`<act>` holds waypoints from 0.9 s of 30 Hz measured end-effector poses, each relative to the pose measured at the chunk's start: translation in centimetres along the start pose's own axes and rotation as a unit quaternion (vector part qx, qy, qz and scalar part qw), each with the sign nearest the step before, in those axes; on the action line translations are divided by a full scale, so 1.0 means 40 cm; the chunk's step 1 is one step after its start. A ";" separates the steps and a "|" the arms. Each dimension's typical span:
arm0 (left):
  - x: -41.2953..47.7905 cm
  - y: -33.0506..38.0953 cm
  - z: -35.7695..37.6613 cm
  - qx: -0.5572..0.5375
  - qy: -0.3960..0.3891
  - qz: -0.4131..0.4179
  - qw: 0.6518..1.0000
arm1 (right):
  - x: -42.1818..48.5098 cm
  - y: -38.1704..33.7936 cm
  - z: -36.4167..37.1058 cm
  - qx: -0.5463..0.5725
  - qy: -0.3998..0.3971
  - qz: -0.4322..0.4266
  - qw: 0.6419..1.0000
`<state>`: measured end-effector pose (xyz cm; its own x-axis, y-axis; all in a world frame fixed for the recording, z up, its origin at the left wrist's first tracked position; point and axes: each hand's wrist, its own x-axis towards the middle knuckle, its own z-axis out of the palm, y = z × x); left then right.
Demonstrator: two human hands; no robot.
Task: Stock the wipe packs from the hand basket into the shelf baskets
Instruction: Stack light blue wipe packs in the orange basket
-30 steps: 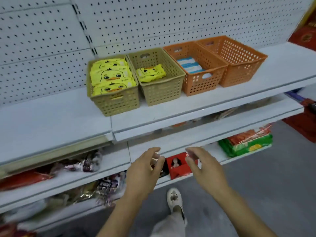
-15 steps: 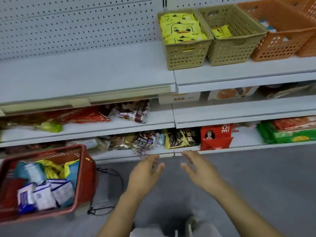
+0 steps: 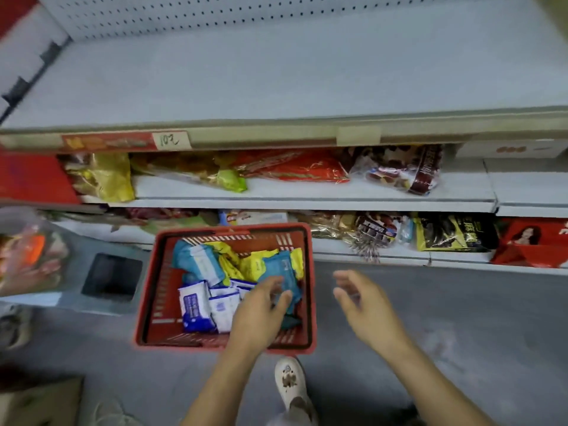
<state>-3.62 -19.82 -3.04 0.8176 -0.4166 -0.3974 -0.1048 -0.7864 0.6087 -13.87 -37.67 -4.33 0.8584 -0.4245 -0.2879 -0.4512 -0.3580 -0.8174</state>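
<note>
Low over hand basket [image 3: 230,231], left hand [image 3: 258,315]

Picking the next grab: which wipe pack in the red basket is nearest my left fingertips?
The teal pack at the basket's right: the left hand's fingertips overlap it; white packs and yellow packs lie farther left.

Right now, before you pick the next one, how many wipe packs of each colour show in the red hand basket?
Teal packs: at least 2
Yellow packs: at least 3, overlapping
White-and-blue packs: 3
Total: at least 8 showing; the left hand covers part of the pile.
</note>
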 end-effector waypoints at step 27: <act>0.499 -0.540 -0.093 -0.173 0.202 -0.331 0.905 | 0.441 0.079 0.478 -0.549 -0.130 -0.060 0.823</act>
<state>17.09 -9.44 -21.58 0.7847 0.3494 -0.5121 0.6099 -0.5830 0.5368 4.51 -30.39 -21.53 0.8718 -0.1893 -0.4518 -0.1846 -0.9813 0.0549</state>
